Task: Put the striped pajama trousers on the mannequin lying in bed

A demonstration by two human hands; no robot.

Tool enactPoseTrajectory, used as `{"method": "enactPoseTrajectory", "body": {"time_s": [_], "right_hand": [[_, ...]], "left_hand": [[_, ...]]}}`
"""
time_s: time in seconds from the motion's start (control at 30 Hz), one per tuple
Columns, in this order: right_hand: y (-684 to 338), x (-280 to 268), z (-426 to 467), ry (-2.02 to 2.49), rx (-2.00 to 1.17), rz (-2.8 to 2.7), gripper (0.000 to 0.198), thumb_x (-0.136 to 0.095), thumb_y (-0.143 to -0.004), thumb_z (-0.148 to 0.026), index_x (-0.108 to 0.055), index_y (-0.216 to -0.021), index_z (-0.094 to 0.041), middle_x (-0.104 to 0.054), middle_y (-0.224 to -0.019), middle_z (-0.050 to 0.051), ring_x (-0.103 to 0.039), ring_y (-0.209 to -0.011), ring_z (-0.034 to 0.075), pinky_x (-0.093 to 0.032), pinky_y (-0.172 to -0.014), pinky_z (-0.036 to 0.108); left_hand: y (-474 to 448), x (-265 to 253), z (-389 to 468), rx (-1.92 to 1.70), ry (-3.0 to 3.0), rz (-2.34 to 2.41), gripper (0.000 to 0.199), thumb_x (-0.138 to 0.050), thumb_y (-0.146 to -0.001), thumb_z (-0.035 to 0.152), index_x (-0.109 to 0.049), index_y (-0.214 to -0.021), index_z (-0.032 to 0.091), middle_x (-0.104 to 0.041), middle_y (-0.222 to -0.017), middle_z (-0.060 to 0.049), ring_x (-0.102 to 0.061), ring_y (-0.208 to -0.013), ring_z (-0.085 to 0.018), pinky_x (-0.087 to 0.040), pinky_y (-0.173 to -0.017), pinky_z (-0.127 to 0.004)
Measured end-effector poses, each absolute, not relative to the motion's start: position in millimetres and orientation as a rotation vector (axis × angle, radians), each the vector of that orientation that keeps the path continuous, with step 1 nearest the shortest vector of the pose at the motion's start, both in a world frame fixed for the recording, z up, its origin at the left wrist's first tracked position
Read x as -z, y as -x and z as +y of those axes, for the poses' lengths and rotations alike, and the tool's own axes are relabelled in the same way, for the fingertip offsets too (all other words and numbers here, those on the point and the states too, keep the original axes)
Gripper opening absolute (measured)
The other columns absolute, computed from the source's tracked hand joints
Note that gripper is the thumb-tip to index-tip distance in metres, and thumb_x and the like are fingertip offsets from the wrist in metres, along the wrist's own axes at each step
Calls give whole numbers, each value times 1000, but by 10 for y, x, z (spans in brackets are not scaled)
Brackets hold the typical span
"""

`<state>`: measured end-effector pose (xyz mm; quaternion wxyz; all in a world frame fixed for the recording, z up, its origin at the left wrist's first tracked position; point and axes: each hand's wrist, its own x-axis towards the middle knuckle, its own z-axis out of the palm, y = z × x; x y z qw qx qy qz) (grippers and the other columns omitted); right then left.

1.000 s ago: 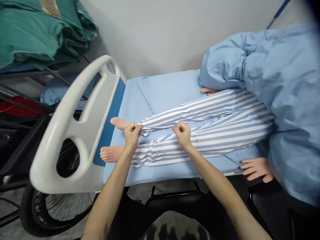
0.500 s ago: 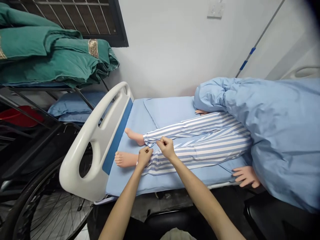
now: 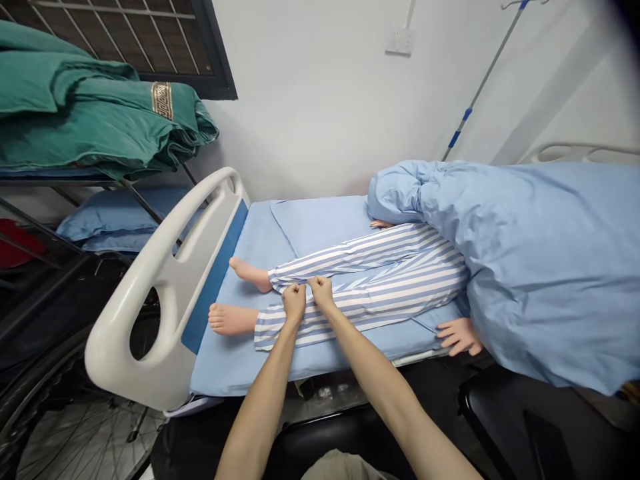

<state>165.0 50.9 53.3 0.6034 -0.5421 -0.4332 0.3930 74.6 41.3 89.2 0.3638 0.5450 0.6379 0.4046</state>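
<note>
On the bed lie the legs of a manikin in blue-and-white striped trousers (image 3: 395, 293), with both bare feet showing. My left hand (image 3: 294, 301) is closed at the upper edge of the nearer trouser leg, a little above the ankle. Right beside it my right hand (image 3: 321, 291) is closed too, with its knuckles up. Both appear to grip the striped cloth, though the fingertips are hidden. The nearer foot (image 3: 233, 319) lies left of my hands, and the cuff reaches its ankle. Farther back is the other foot (image 3: 250, 273).
A blue quilt (image 3: 545, 247) covers the upper body; a manikin hand (image 3: 459, 335) sticks out below it. The white footboard (image 3: 165, 293) stands left. Beyond are a wheelchair wheel (image 3: 85, 427) and a rack with green cloth (image 3: 115, 127). A black chair (image 3: 530, 420) is right.
My left hand has moved away from the nearer ankle towards my right hand, and the nearer cuff now lies flatter. The whole view has shifted to the right.
</note>
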Motion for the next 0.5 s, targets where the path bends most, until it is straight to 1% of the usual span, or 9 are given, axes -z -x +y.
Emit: {"method": "enactPoseTrajectory", "body": {"time_s": [0.23,0.4,0.5], "right_hand": [[-2432,-730,426,1281,-711,-1068,39,-56,-73,-34,-24,-54,-22,-23,-54,-5,-24,-57,9,-24,-56,26],[-2851,-538,365,1462,-647,-1046,36,-51,-76,-31,-24,-55,-22,-21,-54,-5,-25,-57,10,-23,-57,27],[-2881,-453,404,1499,-647,-1072,35,-53,-75,-29,-25,-54,-22,-22,-54,-5,-26,-57,9,-22,-57,26]], "left_hand": [[-810,-631,412,-1101,-1505,1679,38,-51,-78,25,-26,-50,22,-25,-53,2,-30,-59,-14,-27,-61,-29],[-829,-656,460,-1130,-1495,1655,37,-53,-77,23,-27,-51,21,-25,-51,3,-30,-58,-13,-25,-60,-29],[-1092,-776,622,-1163,-1468,1605,36,-55,-76,21,-29,-51,20,-25,-52,4,-28,-58,-12,-23,-59,-28]]}}
